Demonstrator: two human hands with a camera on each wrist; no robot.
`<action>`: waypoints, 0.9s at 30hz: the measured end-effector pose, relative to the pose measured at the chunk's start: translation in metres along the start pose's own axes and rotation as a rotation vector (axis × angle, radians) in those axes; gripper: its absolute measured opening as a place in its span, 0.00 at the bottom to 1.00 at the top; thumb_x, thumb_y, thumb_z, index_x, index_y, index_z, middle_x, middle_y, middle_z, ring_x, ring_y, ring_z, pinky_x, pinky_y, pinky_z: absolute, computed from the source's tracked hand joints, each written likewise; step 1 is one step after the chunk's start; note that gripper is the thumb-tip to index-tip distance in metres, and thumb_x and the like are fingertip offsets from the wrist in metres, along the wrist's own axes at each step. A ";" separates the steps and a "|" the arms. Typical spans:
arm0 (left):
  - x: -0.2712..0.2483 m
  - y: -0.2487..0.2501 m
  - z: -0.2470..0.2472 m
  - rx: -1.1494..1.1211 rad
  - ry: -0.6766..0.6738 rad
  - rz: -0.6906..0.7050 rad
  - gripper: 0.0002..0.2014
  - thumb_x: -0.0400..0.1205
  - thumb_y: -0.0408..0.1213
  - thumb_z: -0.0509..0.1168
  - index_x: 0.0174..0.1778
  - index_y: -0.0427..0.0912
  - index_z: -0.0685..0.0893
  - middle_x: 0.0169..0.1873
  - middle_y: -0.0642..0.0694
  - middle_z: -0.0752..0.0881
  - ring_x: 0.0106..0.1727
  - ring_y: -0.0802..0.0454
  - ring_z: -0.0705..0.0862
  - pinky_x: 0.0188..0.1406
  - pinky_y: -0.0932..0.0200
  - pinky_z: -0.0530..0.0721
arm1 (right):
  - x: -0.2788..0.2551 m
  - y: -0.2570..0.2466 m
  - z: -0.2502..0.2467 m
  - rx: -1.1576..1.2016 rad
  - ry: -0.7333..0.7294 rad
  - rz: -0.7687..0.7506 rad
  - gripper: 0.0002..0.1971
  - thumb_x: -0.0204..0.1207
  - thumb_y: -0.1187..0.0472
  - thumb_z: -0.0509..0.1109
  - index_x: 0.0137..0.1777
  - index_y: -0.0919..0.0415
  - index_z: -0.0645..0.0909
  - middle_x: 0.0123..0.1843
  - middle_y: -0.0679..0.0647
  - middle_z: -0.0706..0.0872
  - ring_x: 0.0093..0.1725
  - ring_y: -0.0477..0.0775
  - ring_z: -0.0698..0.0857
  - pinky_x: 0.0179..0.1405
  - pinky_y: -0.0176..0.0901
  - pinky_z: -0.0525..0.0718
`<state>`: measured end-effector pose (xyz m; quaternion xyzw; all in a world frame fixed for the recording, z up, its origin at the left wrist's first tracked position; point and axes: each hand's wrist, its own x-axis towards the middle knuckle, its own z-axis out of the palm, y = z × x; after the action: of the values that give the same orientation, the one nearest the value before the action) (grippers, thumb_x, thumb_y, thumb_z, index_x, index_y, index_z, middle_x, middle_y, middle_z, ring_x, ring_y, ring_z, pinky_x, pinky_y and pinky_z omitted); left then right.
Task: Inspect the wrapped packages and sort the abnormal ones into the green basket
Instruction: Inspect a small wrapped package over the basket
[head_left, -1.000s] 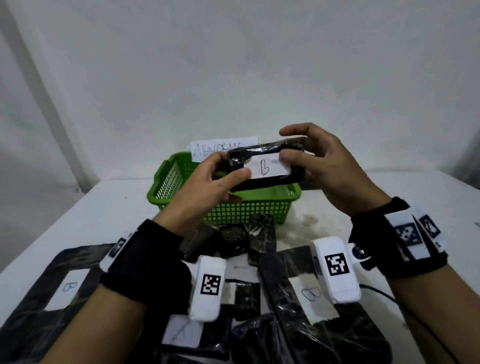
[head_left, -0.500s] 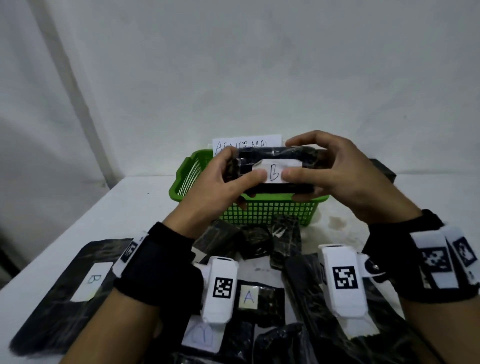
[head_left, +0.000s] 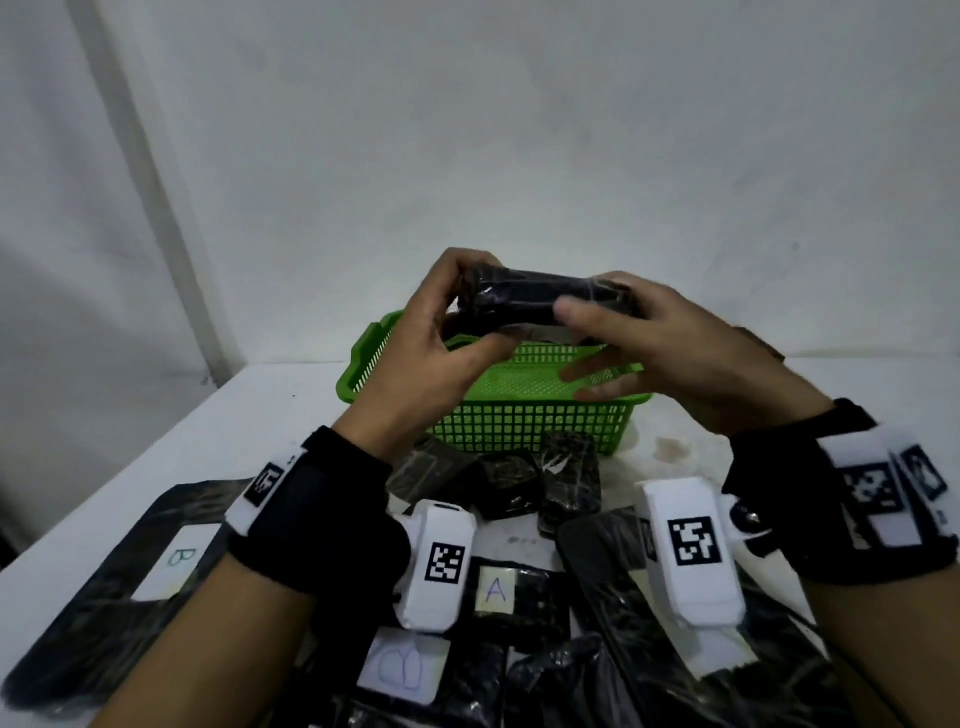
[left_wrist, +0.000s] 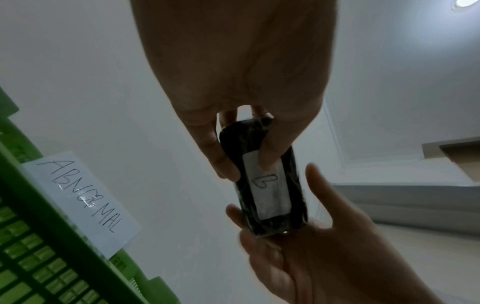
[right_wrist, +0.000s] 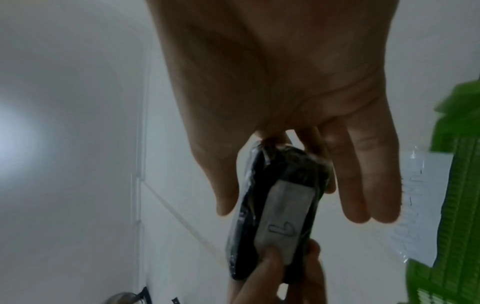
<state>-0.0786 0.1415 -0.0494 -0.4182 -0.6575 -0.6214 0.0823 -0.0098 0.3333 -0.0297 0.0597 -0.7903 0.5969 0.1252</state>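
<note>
The small black wrapped package (head_left: 540, 304) that faced the head camera with its white label half a second ago has been rolled over: from above only black film shows, and the label (left_wrist: 269, 190), with one handwritten mark, now faces down toward the wrist cameras. The package is held in the air over the green basket (head_left: 498, 410), higher than a moment ago. The left hand (head_left: 441, 353) pinches its left end, thumb under and fingers curled over the top; the right hand (head_left: 670, 358) pinches the right end between thumb and the upper fingers, while its two lower fingers stick out straight and loose under it. One basket stands on the bench (head_left: 260, 410) just beyond the hands, with one paper sign (left_wrist: 80, 201) reading ABNORMAL on its far rim. Below and near the wrists lies a heap of black packages: three small ones (head_left: 511, 483) just before the basket, one marked A (head_left: 496, 590) between the wrists, one flat bag marked B (head_left: 176, 561) left of the left wrist, and several more toward the lower edge that overlap too much to count.
</note>
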 end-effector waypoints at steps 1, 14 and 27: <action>-0.001 0.000 0.001 0.006 -0.018 -0.002 0.17 0.77 0.32 0.72 0.57 0.50 0.76 0.51 0.52 0.83 0.54 0.54 0.84 0.57 0.50 0.85 | -0.001 -0.003 0.002 0.052 -0.004 -0.006 0.27 0.65 0.41 0.75 0.60 0.57 0.83 0.54 0.53 0.90 0.43 0.55 0.91 0.45 0.50 0.93; -0.001 0.004 0.001 -0.006 0.069 -0.023 0.16 0.80 0.42 0.71 0.62 0.46 0.77 0.58 0.43 0.86 0.57 0.51 0.89 0.54 0.53 0.88 | 0.001 -0.003 0.008 0.060 0.217 -0.246 0.29 0.61 0.50 0.84 0.60 0.58 0.80 0.54 0.56 0.89 0.42 0.49 0.90 0.46 0.46 0.92; -0.001 0.016 0.002 -0.173 0.071 -0.199 0.16 0.82 0.33 0.69 0.65 0.39 0.76 0.50 0.40 0.89 0.40 0.43 0.92 0.31 0.58 0.85 | 0.002 0.002 0.011 0.052 0.123 -0.175 0.18 0.75 0.65 0.79 0.63 0.56 0.82 0.56 0.55 0.90 0.49 0.53 0.94 0.35 0.44 0.91</action>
<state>-0.0669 0.1410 -0.0389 -0.3340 -0.6364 -0.6952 0.0071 -0.0130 0.3236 -0.0336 0.0952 -0.7572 0.6064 0.2235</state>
